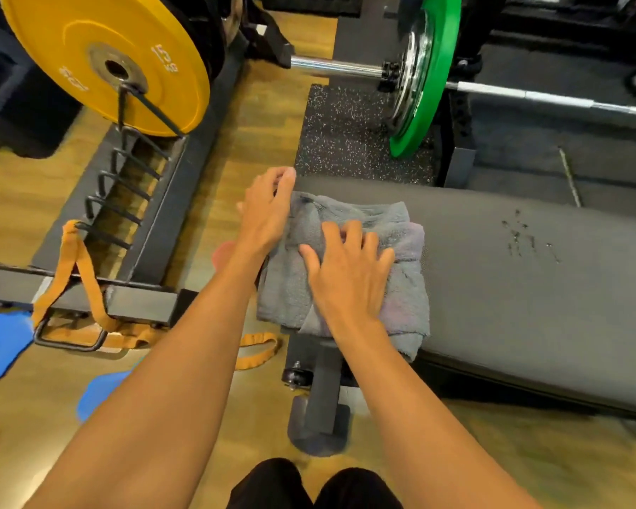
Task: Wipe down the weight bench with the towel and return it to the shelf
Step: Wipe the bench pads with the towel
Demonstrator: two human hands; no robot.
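Note:
A grey towel (pixel 401 251), folded and bunched, lies on the left end of the black weight bench (pixel 529 306). My right hand (pixel 346 273) presses flat on the towel's middle with its fingers spread. At the towel's far left corner, over the bench's end, my left hand (pixel 268 211) has its fingertips pinched together; whether they grip the cloth I cannot tell. Some wet drops (pixel 522 236) sit on the bench pad to the right of the towel.
A yellow 15 kg plate (pixel 107 64) stands in a black plate rack (pixel 133 200) at the left, with an orange band (pixel 85 281) looped on its frame. A barbell (pixel 529 95) with a green plate (pixel 430 75) lies behind the bench. The bench's foot (pixel 320 409) stands on the wooden floor.

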